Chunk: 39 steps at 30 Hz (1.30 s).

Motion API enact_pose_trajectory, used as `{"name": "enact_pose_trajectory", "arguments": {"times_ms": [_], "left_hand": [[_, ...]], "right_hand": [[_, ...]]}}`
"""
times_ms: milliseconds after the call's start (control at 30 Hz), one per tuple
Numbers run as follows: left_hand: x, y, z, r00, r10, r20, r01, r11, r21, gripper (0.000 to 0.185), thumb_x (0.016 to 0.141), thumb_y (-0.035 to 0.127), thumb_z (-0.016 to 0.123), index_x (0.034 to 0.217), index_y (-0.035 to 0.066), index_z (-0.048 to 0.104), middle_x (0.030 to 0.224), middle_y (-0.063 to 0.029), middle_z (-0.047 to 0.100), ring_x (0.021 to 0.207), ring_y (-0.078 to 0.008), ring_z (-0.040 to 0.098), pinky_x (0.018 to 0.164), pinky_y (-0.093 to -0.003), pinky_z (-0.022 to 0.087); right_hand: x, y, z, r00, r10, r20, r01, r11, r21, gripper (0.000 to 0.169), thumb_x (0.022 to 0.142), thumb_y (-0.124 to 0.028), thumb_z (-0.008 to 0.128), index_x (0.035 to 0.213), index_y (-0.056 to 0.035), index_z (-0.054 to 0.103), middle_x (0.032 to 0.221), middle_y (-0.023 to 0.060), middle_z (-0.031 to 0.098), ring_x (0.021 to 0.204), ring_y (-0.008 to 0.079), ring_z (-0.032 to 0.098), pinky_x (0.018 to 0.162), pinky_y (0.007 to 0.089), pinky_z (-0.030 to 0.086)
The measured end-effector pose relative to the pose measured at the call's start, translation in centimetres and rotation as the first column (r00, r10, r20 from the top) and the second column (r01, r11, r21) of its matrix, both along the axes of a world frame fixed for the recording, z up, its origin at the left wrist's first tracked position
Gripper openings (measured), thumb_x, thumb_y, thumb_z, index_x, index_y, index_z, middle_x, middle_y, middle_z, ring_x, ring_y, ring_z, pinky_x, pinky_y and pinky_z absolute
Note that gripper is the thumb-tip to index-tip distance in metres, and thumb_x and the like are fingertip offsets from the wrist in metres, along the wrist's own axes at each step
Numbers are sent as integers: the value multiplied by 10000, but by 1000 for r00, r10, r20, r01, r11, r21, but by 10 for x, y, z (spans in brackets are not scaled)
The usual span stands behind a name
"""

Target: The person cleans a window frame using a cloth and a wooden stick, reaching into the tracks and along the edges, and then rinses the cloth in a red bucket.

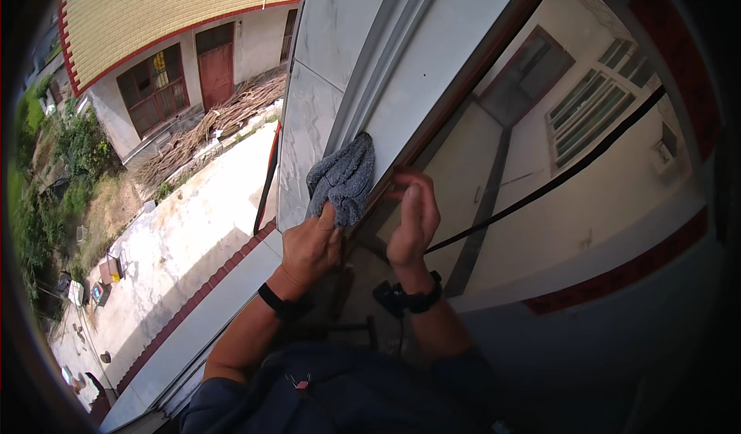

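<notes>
A bunched grey-blue terry cloth is gripped by my left hand, which presses it near the lower end of a white window-frame track. Marble-patterned tile lines the left side of the track. My right hand is raised just right of the cloth, apart from it, with curled fingers beside the dark reddish edge of the frame. Nothing shows in it. Both wrists wear black bands, the right one with a dark device.
A dark bar slants across the room side at right. Below the opening, at left, lie a sunlit concrete yard, a brushwood pile and a house with a red door. A tiled ledge with a red edge runs along the lower left.
</notes>
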State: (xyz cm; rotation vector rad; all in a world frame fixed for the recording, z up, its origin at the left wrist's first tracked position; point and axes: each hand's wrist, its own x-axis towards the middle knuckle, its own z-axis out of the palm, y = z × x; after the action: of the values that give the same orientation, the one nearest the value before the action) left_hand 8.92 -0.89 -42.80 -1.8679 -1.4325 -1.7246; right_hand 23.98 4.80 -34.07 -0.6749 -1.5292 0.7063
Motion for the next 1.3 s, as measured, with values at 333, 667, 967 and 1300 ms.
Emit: {"name": "enact_pose_trajectory", "arguments": {"times_ms": [333, 667, 967, 1300], "left_hand": [[-3, 8, 78, 996, 32, 80, -40, 994, 106, 661, 896, 200, 743, 1507, 121, 500, 667, -46, 569, 546, -250, 593, 455, -399, 445], [18, -44, -79, 984, 153, 97, -116, 944, -309, 579, 895, 295, 737, 1431, 173, 556, 699, -30, 575, 561, -252, 611, 459, -402, 447], [47, -105, -168, 931, 168, 323, 89, 754, -650, 511, 1017, 321, 582, 1483, 141, 477, 826, -145, 722, 663, -379, 680, 551, -474, 528], [37, -152, -165, 864, 291, 410, 246, 467, -849, 426, 1053, 361, 481, 1426, 160, 524, 778, -272, 668, 743, -501, 644, 690, -588, 507]], "right_hand": [[-21, -9, 1, 990, 83, -114, -89, 995, -42, 397, 1104, -305, 446, 1234, 37, 599, 1183, 103, 639, 986, 176, 599, 874, 315, 491], [-1, -38, -82, 985, 143, 92, -102, 931, -350, 422, 1103, -342, 454, 1096, 43, 627, 914, 95, 657, 827, 160, 592, 796, 301, 482], [-6, -52, -122, 938, 278, 209, -127, 835, -536, 344, 1085, -296, 515, 1061, 13, 665, 971, 79, 705, 800, 124, 607, 743, 278, 501], [6, -65, -157, 896, 418, 147, -208, 689, -694, 204, 1027, -188, 646, 1081, 6, 678, 981, 45, 710, 788, 84, 606, 736, 233, 498]]}}
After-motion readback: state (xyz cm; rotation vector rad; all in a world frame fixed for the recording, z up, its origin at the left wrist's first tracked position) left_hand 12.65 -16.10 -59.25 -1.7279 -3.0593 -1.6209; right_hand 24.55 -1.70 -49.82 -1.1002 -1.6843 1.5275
